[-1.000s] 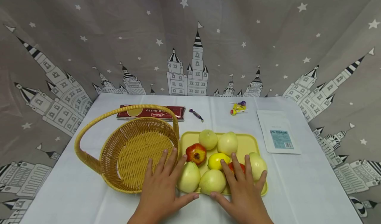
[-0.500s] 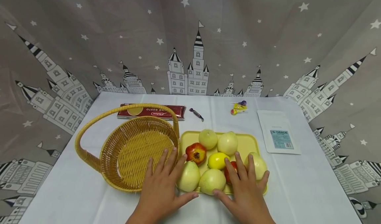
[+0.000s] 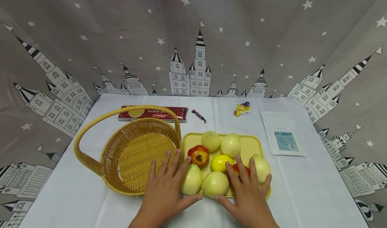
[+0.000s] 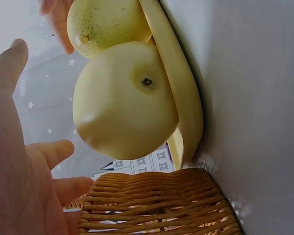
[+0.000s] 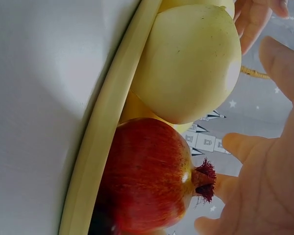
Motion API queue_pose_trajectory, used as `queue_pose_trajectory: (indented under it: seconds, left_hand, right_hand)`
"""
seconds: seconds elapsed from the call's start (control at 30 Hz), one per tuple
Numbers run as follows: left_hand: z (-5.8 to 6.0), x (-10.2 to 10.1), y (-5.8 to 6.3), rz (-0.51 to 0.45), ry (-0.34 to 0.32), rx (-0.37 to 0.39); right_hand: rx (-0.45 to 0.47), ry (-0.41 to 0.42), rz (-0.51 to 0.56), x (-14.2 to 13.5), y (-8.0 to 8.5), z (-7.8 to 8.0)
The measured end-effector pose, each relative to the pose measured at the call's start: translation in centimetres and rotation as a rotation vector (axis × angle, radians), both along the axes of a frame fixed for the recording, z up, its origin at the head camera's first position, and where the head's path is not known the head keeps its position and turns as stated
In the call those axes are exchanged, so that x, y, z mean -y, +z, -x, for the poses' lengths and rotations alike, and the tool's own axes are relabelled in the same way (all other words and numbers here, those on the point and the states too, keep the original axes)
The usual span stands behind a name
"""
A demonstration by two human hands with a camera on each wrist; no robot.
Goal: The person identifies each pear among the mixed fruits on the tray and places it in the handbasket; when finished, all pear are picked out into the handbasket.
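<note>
In the head view both hands hover palm down, fingers spread, at the near side of a yellow tray (image 3: 252, 144) of fruit. The left hand (image 3: 164, 194) is over the right rim of a wicker basket (image 3: 145, 160) and beside a pale green pear (image 3: 191, 180). A gap separates its palm from the pears in the left wrist view. The right hand (image 3: 250, 194) is above a red pomegranate (image 5: 147, 176), partly hidden by its fingers in the head view. Neither hand holds anything. The tray also bears a lemon (image 3: 220, 162), another pomegranate (image 3: 198, 155) and several pale pears (image 3: 230, 145).
Behind the basket's tall arched handle (image 3: 127, 110) lies a dark red snack packet (image 3: 172, 113). A purple-wrapped candy (image 3: 198, 116) and some lollipops (image 3: 242, 109) lie farther back. To the tray's right is a white pouch (image 3: 282, 127). A grey castle-print curtain (image 3: 127, 26) borders the table.
The right hand shifted a little right, then came back close to where it was. The left hand, fruit, tray and basket stay in place; the head view sways slightly.
</note>
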State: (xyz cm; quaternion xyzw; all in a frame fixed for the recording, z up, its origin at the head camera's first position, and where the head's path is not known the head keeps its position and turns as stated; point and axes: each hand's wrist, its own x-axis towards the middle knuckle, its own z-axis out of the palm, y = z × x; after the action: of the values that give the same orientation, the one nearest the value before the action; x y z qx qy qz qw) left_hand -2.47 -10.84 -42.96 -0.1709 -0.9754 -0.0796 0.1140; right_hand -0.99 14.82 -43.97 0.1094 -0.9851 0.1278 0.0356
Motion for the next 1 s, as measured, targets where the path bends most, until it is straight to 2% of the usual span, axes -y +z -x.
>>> queue_pose_trajectory:
  seconds: [0.5,0.7,0.77,0.83,0.93,1.0]
  left_hand:
    - [-0.1,0.1,-0.2,-0.005,-0.018,-0.006]
    - [-0.1,1.7,0.7,-0.083,-0.064,-0.044]
    - [-0.2,2.8,1.4,-0.142,-0.081,-0.118]
    - [-0.2,4.0,2.2,-0.225,-0.107,-0.253]
    - [0.0,5.8,3.5,-0.412,-0.161,-0.544]
    - [-0.1,7.0,4.4,-0.542,-0.152,-0.742]
  right_hand:
    - [-0.006,0.008,0.003,-0.1,0.0,-0.1]
    - [-0.007,0.001,0.033,-0.5,0.1,0.1]
    - [0.001,-0.009,0.061,-0.9,0.3,0.3]
    - [0.011,-0.026,0.088,-1.4,0.5,0.5]
    - [0.018,-0.041,0.144,-2.4,0.9,0.9]
    - [0.017,-0.047,0.191,-3.1,1.0,1.2]
